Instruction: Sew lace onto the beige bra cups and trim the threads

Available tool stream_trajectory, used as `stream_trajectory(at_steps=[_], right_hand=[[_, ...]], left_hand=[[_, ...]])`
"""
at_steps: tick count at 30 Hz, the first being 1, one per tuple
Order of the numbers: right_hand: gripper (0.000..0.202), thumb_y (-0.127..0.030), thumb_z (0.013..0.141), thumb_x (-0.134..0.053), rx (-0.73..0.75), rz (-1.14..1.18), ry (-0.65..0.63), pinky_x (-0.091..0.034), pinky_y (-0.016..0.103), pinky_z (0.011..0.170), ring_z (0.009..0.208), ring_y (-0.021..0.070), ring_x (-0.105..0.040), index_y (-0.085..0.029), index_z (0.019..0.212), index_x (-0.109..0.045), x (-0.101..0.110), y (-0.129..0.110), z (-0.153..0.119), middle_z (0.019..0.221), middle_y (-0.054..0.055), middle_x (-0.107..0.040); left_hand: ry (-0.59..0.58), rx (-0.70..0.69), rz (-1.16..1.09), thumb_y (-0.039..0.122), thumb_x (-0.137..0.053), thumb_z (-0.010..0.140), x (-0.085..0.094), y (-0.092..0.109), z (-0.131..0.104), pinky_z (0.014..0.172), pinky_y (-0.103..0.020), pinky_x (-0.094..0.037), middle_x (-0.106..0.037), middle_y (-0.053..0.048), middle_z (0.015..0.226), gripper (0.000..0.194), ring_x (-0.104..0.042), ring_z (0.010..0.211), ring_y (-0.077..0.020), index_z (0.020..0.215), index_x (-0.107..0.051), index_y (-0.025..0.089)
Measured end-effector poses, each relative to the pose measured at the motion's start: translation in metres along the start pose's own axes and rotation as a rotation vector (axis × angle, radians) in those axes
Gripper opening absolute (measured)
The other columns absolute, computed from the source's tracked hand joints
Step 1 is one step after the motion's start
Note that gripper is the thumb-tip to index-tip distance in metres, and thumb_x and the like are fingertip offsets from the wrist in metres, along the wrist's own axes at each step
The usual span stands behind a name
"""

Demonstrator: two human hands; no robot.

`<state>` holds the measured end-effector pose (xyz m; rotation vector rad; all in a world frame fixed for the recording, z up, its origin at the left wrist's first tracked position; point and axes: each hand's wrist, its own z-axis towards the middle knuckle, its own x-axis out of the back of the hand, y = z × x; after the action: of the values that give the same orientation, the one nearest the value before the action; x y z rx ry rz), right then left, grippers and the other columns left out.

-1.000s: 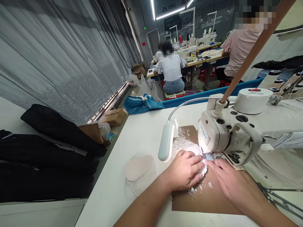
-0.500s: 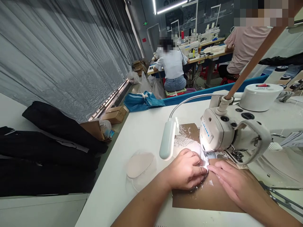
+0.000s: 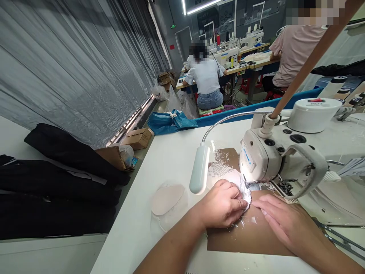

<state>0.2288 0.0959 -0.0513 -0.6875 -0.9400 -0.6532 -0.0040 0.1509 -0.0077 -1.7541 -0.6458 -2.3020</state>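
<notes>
My left hand (image 3: pixel 226 203) is closed on a white lace piece (image 3: pixel 224 172), its thumb and fingers pinching the edge. That lace lies on a brown sheet (image 3: pixel 245 238) and runs under the head of a white sewing machine (image 3: pixel 258 158). The needle area is mostly hidden behind the machine head. Flat on the brown sheet rests my right hand (image 3: pixel 278 217), fingers stretched out and holding nothing, with the fingertips just right of the lace edge. A pale fabric cup shape with a sheer border (image 3: pixel 168 200) lies on the white table left of my left forearm.
A pale green lamp (image 3: pixel 199 169) on a bendy metal neck hangs close above the lace. The machine's thread cones (image 3: pixel 332 87) stand at right. Blue cloth (image 3: pixel 172 121) edges the far table side. Black garments (image 3: pixel 57 182) lie at left. Two co-workers sit beyond.
My right fingertips have come slightly away from the lace edge, which shows more clearly beside my left thumb. My left hand keeps its pinch. The whole view has shifted a little.
</notes>
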Motion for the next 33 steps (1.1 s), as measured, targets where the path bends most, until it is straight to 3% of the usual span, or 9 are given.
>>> stream_trajectory(at_steps=[4, 10, 21, 27, 33], right_hand=[[0.043, -0.008, 0.090, -0.035, -0.024, -0.069, 0.013, -0.052, 0.030, 0.066, 0.080, 0.0189, -0.068, -0.021, 0.119, -0.063, -0.002, -0.003, 0.004, 0.110, 0.009, -0.071], [0.040, -0.005, 0.084, -0.038, 0.068, -0.099, -0.003, -0.050, 0.029, 0.059, 0.072, 0.0191, -0.065, -0.018, 0.106, -0.068, 0.003, -0.008, 0.011, 0.093, 0.009, -0.070], [0.045, 0.000, 0.075, -0.042, 0.049, -0.267, 0.074, -0.045, 0.029, 0.058, 0.073, 0.0176, -0.066, -0.018, 0.107, -0.069, -0.003, -0.009, 0.010, 0.090, 0.004, -0.072], [0.047, -0.001, 0.077, -0.043, -0.036, -0.372, 0.093, -0.030, 0.027, 0.038, 0.043, 0.0122, -0.054, -0.019, 0.105, -0.074, 0.001, -0.011, 0.018, 0.084, 0.005, -0.074], [0.044, -0.006, 0.082, -0.042, -0.084, -0.423, 0.119, -0.045, 0.028, 0.043, 0.058, 0.0203, -0.068, -0.018, 0.109, -0.074, -0.007, -0.002, 0.009, 0.088, 0.011, -0.075]], left_hand=[[-0.005, 0.002, -0.007, 0.032, -0.050, 0.096, 0.000, 0.000, 0.000, 0.087, -0.036, -0.042, -0.064, -0.008, 0.094, 0.024, -0.054, 0.091, -0.0202, 0.105, -0.068, 0.018], [0.014, 0.043, -0.015, 0.029, -0.043, 0.100, -0.007, 0.001, 0.003, 0.092, -0.038, -0.043, -0.065, -0.009, 0.124, 0.031, -0.056, 0.105, -0.0223, 0.119, -0.062, 0.015], [0.041, 0.107, 0.091, 0.030, -0.038, 0.101, -0.012, 0.004, 0.005, 0.087, -0.038, -0.042, -0.063, -0.010, 0.129, 0.033, -0.055, 0.101, -0.0227, 0.120, -0.060, 0.013], [0.045, 0.155, 0.137, 0.032, -0.040, 0.101, -0.011, 0.004, 0.006, 0.086, -0.038, -0.042, -0.063, -0.010, 0.124, 0.034, -0.054, 0.100, -0.0228, 0.123, -0.058, 0.015], [0.028, 0.081, 0.079, 0.036, -0.044, 0.098, -0.005, 0.003, 0.001, 0.089, -0.039, -0.041, -0.061, -0.010, 0.124, 0.030, -0.054, 0.104, -0.0239, 0.117, -0.063, 0.022]])
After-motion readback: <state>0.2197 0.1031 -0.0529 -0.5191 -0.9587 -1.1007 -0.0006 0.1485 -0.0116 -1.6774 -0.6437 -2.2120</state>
